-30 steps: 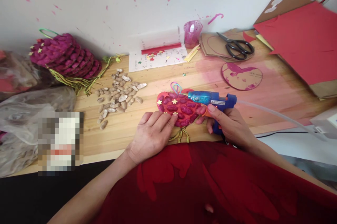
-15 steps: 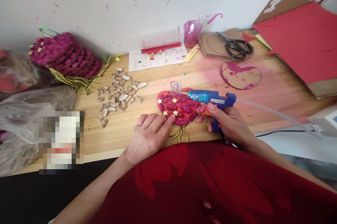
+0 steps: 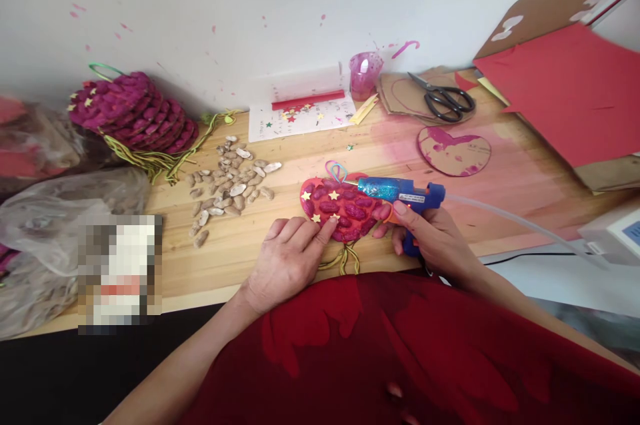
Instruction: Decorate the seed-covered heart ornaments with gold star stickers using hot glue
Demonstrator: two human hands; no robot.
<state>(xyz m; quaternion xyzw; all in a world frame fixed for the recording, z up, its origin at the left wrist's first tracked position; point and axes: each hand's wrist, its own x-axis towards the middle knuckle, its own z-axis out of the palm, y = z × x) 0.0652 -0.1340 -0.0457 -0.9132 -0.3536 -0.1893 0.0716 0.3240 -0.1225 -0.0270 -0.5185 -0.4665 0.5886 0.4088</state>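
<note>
Peanut heart [image 3: 345, 204]: on the bench [image 3: 210, 282], near its front edge; probably light and stiff, with brittle shells [image 3: 356, 212]; best held by the rim [image 3: 303, 194].
Left hand [image 3: 287, 258]: forefinger extended to a gold star [image 3: 337, 217], other fingers curled; thumb hidden, any grip cannot be told.
Right hand [image 3: 435, 238]: fingers closed around the glue gun [image 3: 385, 188], nozzle [image 3: 352, 182] beside the hanging loop [image 3: 343, 173].

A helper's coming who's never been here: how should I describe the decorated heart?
Look at the wooden table, front middle, between the left hand and right hand. A blue glue gun hides part of the red heart. Unlike the cardboard heart nearby, it carries purple lumps and yellow stars.
</note>
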